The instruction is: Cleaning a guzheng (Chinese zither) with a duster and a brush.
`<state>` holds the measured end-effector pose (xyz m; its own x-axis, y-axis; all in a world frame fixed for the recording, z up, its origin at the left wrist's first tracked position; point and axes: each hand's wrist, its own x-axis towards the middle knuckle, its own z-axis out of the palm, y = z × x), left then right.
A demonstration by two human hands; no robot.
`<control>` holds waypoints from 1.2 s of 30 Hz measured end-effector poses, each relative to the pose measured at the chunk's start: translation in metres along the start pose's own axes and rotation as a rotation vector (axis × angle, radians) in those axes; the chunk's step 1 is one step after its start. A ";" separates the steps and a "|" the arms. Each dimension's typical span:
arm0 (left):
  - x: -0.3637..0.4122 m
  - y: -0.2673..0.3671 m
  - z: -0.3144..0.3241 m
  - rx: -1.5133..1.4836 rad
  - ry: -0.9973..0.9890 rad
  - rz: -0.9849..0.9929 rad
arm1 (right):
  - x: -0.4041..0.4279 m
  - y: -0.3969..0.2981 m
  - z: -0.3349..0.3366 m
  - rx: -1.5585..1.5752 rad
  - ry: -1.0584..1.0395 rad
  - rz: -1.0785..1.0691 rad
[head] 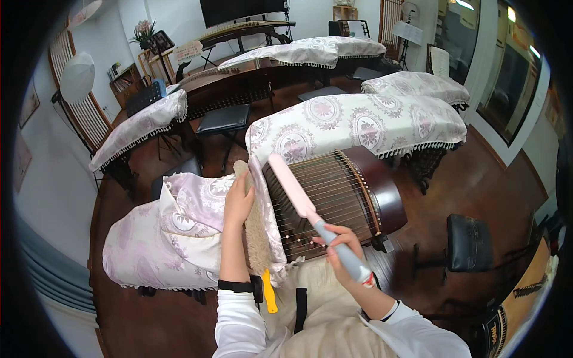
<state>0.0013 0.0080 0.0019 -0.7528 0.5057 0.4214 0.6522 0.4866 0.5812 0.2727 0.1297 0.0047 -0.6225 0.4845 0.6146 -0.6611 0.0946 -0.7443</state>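
Observation:
My right hand is closed around the grey handle of a pink bristle brush. The brush's dark bristles are over the strings of a guzheng, near the cloth's edge; contact is unclear. A white and mauve floral cloth cover lies folded back over the left part of the instrument. My left hand rests at a beige fluffy duster with a yellow handle, which lies along the fold. Whether the fingers grip the duster or press the cloth is unclear.
Beyond the guzheng stands another covered instrument with a fringed cloth. A black stool is at the right, another at the upper left. A wooden instrument shows at the lower right rim. An uncovered guzheng stands farther back.

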 end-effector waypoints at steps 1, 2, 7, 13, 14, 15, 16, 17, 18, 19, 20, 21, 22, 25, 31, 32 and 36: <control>0.000 -0.003 0.001 0.011 -0.004 0.011 | -0.001 -0.006 -0.003 0.066 0.060 0.104; 0.000 -0.006 0.003 0.010 -0.019 0.006 | -0.002 -0.008 -0.006 0.072 0.077 0.114; 0.007 -0.011 0.005 -0.017 -0.082 0.016 | -0.012 -0.005 -0.035 -0.378 -0.074 -0.034; 0.017 0.003 -0.009 -0.172 0.130 -0.079 | -0.019 -0.015 -0.033 -0.468 -0.217 -0.064; 0.021 0.010 -0.011 -0.050 0.137 0.042 | -0.019 -0.016 -0.033 -0.456 -0.223 -0.075; 0.028 0.025 -0.012 0.068 0.136 0.164 | -0.022 -0.013 -0.034 -0.452 -0.218 -0.080; 0.034 0.040 -0.015 0.050 0.093 0.238 | -0.027 -0.008 -0.035 -0.417 -0.243 -0.021; 0.043 0.048 -0.012 0.049 0.038 0.316 | -0.029 -0.004 -0.036 -0.384 -0.267 0.038; 0.051 0.060 -0.005 0.035 -0.008 0.337 | -0.030 -0.004 -0.039 -0.384 -0.262 0.040; 0.055 0.073 0.000 0.025 -0.050 0.353 | -0.030 -0.004 -0.040 -0.494 -0.319 -0.097; 0.061 0.081 0.010 -0.033 -0.084 0.337 | -0.032 -0.006 -0.042 -0.606 -0.373 -0.235; 0.067 0.087 0.023 -0.092 -0.118 0.323 | -0.034 -0.011 -0.044 -0.607 -0.370 -0.235; 0.071 0.094 0.039 -0.150 -0.060 0.315 | -0.036 -0.016 -0.045 -0.570 -0.365 -0.244; 0.081 0.125 0.077 -0.259 -0.127 0.155 | -0.040 -0.024 -0.064 -0.604 -0.339 -0.270; 0.081 0.211 0.132 -0.341 -0.316 0.101 | -0.045 -0.057 -0.092 -0.904 -0.287 -0.291; 0.079 0.221 0.142 -0.372 -0.299 0.135 | -0.046 -0.058 -0.095 -0.921 -0.294 -0.290; 0.067 0.238 0.179 -0.274 -0.324 0.255 | -0.056 -0.061 -0.105 -0.989 -0.098 -0.256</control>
<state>0.1219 0.2846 0.0437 -0.4774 0.8010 0.3612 0.7322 0.1354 0.6675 0.3920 0.1880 -0.0114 -0.5722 0.2802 0.7708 -0.1650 0.8813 -0.4429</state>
